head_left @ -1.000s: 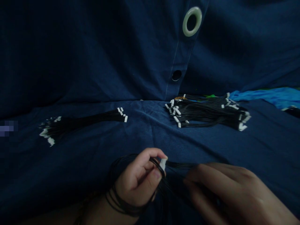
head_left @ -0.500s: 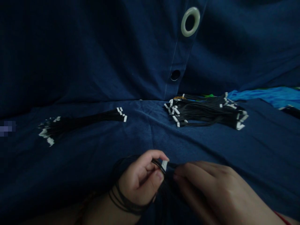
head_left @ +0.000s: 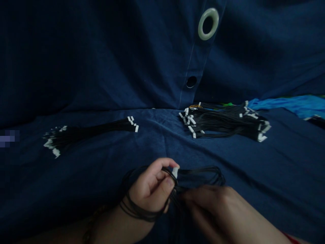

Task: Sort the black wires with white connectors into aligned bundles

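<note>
My left hand (head_left: 152, 188) is closed in a pinch on a thin black wire harness (head_left: 200, 173) just behind its white connector (head_left: 175, 171). The black wires loop round my left wrist and arc out to the right of the connector. Low at the right, my right hand (head_left: 215, 211) has its fingertips pressed together on the same black wires, right beside the left thumb. Both hands hover just above a dark blue cloth (head_left: 157, 142).
A bundle of black wires with white connectors (head_left: 88, 134) lies on the cloth at the left. A bigger heap of the same harnesses (head_left: 225, 123) lies at the right. Behind hang blue fabric folds with a pale ring eyelet (head_left: 208, 23). A light blue cloth (head_left: 291, 103) shows at far right.
My right hand has slid left and down along the wires to meet the left hand. A loop of black wire now bulges out to the right of the connector.
</note>
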Demonstrator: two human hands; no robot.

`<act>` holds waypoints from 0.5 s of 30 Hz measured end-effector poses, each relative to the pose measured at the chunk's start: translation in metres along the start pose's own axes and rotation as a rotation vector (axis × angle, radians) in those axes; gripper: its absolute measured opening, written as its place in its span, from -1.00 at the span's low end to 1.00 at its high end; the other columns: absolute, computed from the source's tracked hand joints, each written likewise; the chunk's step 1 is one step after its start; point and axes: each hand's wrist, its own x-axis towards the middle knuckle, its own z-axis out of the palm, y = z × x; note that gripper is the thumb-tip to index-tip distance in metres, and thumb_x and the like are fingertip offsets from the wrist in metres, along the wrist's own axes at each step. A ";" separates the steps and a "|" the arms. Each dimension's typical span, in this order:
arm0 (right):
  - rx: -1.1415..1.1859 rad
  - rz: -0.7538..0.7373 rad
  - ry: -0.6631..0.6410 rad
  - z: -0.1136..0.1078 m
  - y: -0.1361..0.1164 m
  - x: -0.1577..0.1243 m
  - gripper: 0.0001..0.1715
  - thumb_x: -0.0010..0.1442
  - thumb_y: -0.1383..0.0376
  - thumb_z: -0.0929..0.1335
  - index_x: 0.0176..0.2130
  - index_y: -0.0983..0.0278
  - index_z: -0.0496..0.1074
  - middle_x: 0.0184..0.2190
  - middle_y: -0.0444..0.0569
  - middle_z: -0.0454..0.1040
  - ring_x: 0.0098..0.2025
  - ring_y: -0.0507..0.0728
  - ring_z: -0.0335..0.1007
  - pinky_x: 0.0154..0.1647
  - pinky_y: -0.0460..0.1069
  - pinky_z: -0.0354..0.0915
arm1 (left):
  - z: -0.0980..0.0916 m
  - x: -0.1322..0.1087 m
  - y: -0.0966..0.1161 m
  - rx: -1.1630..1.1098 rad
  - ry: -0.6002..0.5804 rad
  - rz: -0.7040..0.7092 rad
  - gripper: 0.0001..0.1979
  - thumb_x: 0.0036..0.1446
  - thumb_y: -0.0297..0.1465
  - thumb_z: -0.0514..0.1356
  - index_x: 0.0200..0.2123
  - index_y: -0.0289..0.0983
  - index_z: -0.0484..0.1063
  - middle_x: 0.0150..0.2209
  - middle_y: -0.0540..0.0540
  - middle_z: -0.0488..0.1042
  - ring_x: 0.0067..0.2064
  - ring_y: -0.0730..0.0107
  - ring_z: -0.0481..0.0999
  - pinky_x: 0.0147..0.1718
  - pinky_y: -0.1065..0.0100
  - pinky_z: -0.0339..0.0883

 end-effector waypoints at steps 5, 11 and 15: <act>0.292 -0.008 -0.027 -0.004 -0.005 0.009 -0.72 0.16 0.45 0.18 -0.48 0.26 0.37 -0.56 -0.20 0.39 -0.52 -0.04 0.29 -0.50 -0.18 0.15 | 0.000 0.001 0.002 0.042 0.018 0.010 -0.71 -0.01 -0.29 0.18 -0.21 -0.25 0.26 -0.60 0.13 0.26 -0.73 0.73 0.12 -0.77 0.63 0.00; 0.326 0.022 -0.044 -0.002 -0.006 0.008 -0.75 0.17 0.39 0.18 -0.43 0.28 0.39 -0.55 -0.15 0.40 -0.51 -0.01 0.28 -0.50 -0.15 0.14 | -0.001 0.001 -0.002 0.059 -0.011 0.046 -0.70 0.01 -0.26 0.16 -0.19 -0.24 0.25 -0.59 0.12 0.27 -0.74 0.71 0.11 -0.79 0.60 -0.02; 0.366 -0.006 -0.023 -0.001 -0.006 0.008 -0.72 0.18 0.41 0.18 -0.50 0.29 0.35 -0.57 -0.17 0.38 -0.52 -0.04 0.28 -0.49 -0.17 0.13 | -0.004 0.003 -0.006 0.047 -0.053 0.075 -0.71 0.03 -0.24 0.15 -0.19 -0.24 0.25 -0.58 0.11 0.25 -0.72 0.70 0.10 -0.78 0.59 -0.03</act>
